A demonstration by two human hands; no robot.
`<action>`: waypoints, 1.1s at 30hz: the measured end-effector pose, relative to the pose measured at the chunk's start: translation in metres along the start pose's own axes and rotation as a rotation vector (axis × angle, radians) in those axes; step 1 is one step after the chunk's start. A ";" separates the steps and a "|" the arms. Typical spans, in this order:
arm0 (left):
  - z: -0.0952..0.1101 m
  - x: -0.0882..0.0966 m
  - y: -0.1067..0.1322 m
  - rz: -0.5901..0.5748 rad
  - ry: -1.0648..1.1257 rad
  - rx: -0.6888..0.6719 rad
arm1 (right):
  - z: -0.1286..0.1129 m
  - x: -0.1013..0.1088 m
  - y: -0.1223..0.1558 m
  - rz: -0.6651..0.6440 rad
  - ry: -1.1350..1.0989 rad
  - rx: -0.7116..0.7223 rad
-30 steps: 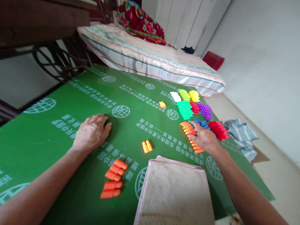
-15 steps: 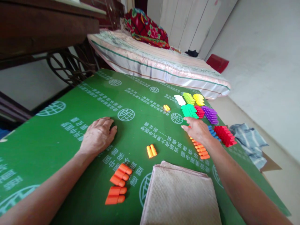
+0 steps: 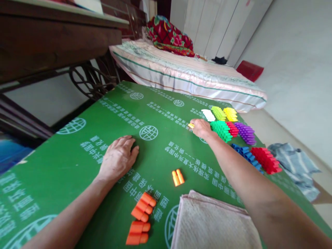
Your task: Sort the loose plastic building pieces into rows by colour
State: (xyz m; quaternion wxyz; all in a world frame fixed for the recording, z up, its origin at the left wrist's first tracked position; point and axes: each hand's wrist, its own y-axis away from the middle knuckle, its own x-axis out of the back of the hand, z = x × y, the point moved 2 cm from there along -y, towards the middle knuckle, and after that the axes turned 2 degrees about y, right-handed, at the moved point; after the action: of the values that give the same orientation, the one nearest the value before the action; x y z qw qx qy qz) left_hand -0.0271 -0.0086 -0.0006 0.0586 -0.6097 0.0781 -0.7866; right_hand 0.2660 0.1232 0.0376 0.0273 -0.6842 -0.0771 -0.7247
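Note:
My right hand (image 3: 201, 127) reaches far across the green board (image 3: 77, 152) and its fingers close round a small yellow-orange piece (image 3: 191, 125) lying there. My left hand (image 3: 118, 158) rests palm down on the board, fingers loosely together, holding nothing. Near me lie an orange pair of pegs (image 3: 177, 177) and two clusters of orange-red pegs (image 3: 142, 206). To the right of my right hand stand rows of pegs: white (image 3: 208, 114), lime (image 3: 218, 112), yellow (image 3: 230, 113), green (image 3: 221, 130), red (image 3: 232, 128), purple (image 3: 245, 132), blue (image 3: 245, 153) and a large red row (image 3: 266, 159).
A beige towel (image 3: 215, 224) lies at the board's near edge. Beyond the board are a bed with a striped mattress (image 3: 181, 74), a dark wooden table with an iron treadle frame (image 3: 88, 77), a red bin (image 3: 249, 70) and a striped cloth (image 3: 295, 166) on the floor.
My right hand has left the orange row at the right and travelled forward and left to the small yellow-orange piece. The view has shifted, and my left hand stays put.

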 end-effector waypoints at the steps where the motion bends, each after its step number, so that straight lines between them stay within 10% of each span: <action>1: 0.000 0.000 0.000 -0.004 -0.001 0.002 | 0.002 0.000 0.009 0.001 -0.017 0.044; 7: 0.003 0.000 -0.004 -0.009 -0.008 0.004 | 0.046 -0.001 0.104 0.065 -0.342 0.345; 15: 0.005 0.002 -0.008 -0.017 -0.051 -0.023 | 0.138 -0.016 0.218 0.129 -0.423 0.269; 33: 0.002 0.000 -0.010 -0.023 -0.088 -0.038 | 0.144 -0.034 0.205 0.210 -0.145 0.399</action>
State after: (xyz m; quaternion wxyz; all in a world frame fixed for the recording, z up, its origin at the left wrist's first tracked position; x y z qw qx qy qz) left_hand -0.0256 0.0009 0.0017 0.0412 -0.6457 0.0835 -0.7579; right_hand 0.4400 -0.0598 0.0260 0.2314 -0.7197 -0.1489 -0.6374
